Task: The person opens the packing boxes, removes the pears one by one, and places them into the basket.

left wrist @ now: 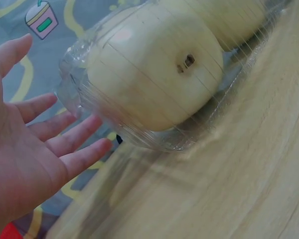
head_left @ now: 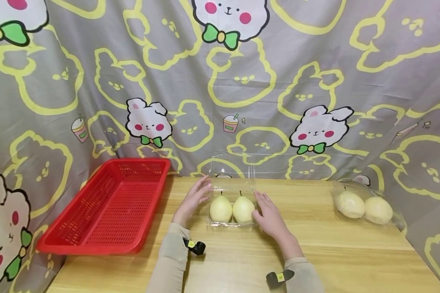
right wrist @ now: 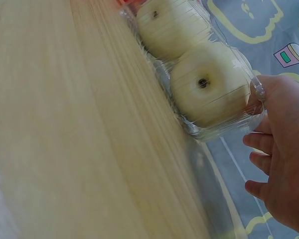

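Observation:
Two pale yellow pears [head_left: 221, 209] sit side by side, stems up, in a clear plastic clamshell box [head_left: 230, 224]. Its transparent lid [head_left: 232, 173] stands raised at the back. On the left side of the box is my left hand [head_left: 193, 200], its fingers spread and nearly straight, fingertips right at the wall in the left wrist view. My right hand [head_left: 273, 217] is at the opposite side. In the right wrist view its thumb touches the box's upper edge beside the nearer pear [right wrist: 209, 84], while the other fingers extend loosely along the outside.
A red perforated basket [head_left: 111, 211] stands on the left of the wooden table [head_left: 234, 260]. Toward the right edge lies another clear package [head_left: 339, 189] with two pale pears [head_left: 378, 210]. A patterned grey curtain [head_left: 190, 81] hangs behind the table.

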Tool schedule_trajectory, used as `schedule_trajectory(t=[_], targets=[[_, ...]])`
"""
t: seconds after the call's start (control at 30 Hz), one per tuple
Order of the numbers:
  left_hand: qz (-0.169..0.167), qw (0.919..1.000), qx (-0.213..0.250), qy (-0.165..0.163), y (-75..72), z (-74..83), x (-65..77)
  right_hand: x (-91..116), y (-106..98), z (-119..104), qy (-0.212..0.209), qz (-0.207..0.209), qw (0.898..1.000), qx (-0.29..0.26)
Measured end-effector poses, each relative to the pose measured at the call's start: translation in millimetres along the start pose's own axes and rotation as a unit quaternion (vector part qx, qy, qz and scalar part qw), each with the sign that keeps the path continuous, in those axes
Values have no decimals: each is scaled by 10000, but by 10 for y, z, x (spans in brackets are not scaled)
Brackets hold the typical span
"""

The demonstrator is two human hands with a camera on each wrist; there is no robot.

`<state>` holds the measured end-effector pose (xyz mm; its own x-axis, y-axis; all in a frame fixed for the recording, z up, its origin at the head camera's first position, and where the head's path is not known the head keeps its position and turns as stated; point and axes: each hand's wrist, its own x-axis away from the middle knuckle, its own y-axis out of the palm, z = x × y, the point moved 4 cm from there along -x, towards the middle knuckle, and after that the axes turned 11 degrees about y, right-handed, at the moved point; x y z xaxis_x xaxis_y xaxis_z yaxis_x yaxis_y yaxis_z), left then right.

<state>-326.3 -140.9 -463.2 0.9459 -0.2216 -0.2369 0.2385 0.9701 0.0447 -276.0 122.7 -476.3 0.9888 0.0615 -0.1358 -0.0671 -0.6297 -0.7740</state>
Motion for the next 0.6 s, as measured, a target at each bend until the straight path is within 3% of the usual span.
schedule_trajectory(t=[0.6], targets=[[18, 9998, -155, -115, -2, -41, 1, 23, -41, -31, -11, -39, 10000, 73]])
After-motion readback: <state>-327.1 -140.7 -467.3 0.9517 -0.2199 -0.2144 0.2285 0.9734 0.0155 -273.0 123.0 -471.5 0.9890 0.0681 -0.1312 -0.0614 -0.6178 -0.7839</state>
